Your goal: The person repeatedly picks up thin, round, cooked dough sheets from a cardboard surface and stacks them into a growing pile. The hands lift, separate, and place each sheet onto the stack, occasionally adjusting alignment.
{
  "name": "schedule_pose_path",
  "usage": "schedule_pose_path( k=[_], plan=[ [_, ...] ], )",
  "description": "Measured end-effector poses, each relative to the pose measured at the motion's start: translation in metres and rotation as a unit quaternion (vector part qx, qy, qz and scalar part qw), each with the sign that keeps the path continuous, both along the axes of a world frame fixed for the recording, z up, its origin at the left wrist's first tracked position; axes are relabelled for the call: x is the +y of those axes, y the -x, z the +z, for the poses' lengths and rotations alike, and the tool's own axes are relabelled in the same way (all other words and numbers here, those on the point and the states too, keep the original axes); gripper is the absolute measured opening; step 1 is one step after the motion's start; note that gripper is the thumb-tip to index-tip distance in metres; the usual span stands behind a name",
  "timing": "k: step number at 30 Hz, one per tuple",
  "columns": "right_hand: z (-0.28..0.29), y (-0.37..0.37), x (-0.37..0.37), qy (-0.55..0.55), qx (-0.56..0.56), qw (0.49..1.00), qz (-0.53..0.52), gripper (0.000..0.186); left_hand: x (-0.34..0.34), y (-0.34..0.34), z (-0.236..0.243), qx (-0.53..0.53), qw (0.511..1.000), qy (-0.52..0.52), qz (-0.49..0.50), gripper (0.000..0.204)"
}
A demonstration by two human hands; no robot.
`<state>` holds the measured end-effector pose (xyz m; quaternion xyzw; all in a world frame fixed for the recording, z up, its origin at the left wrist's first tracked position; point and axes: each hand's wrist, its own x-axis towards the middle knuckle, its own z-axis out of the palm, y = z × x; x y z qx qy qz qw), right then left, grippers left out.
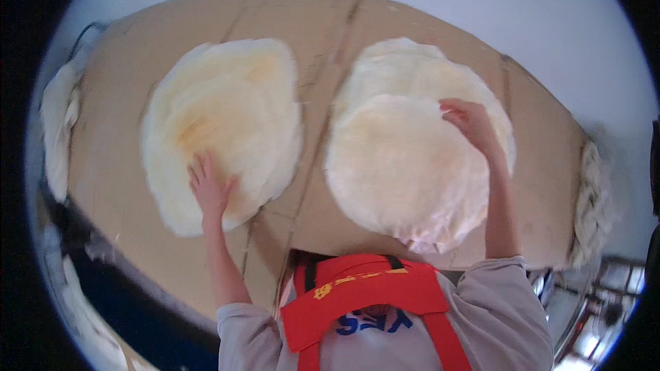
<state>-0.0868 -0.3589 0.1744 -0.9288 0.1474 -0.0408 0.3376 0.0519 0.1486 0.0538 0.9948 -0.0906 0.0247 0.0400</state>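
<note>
Two large, roundish, soft cream sheets with yellow-tan patches lie flat on brown cardboard; I cannot make out their material. My left hand (pixel 212 185) rests with spread fingers on the lower part of the left sheet (pixel 240 110). At the right, a smaller round sheet (pixel 402 158) lies over a wider cream sheet (pixel 405 65), whose far part shows beyond it. My right hand (pixel 469 122) has its fingers drawn together at the upper right edge of the smaller sheet; they seem to pinch that edge, though the fingertips are blurred. The near edge of this pile is crumpled.
The cardboard (pixel 313 48) has creases running across it, one between the two piles. Pale bundled material (pixel 60 124) hangs at the left rim, and a twisted pale bundle (pixel 592 203) at the right. A white surface (pixel 522 7) lies beyond the cardboard.
</note>
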Motion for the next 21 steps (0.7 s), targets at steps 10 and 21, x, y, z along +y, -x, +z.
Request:
schedule_pose_path(
  k=[10,21],
  plan=[
    [-0.110,0.026,-0.024,0.244,-0.031,0.950,-0.192,0.042,-0.052,-0.002,0.042,0.077,0.975,0.143,-0.150,0.051],
    [-0.113,0.018,-0.056,0.175,0.040,0.962,-0.204,0.038,-0.129,0.021,0.053,0.150,0.916,0.237,-0.286,0.036]
  ],
)
